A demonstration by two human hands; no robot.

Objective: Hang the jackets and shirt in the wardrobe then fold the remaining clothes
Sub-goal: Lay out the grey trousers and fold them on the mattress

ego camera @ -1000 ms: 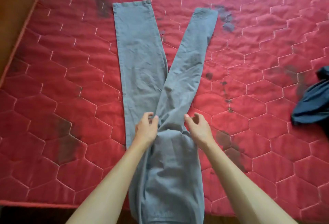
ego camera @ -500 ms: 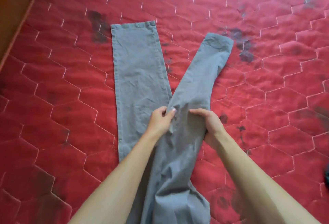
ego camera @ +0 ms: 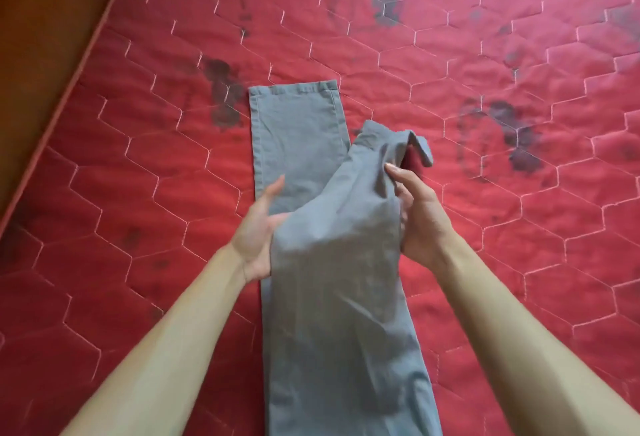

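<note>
Wood (ego camera: pixel 45 37) edges the red quilted mattress (ego camera: pixel 121 193) well off to the left hand's side. Grey trousers (ego camera: pixel 339 331) run between the forearms. Their flat leg (ego camera: pixel 294 131) lies just beyond the left hand (ego camera: pixel 258 231), which props the raised leg (ego camera: pixel 349 214) from beneath — thumb out, fingers hidden, so their curl cannot be told. The right hand (ego camera: pixel 422 217) pinches that leg's edge. Best to carry it leftward, seam onto seam, and flatten the turned-up cuff (ego camera: pixel 420 150) beyond the right fingertips. No label or writing is readable.
</note>
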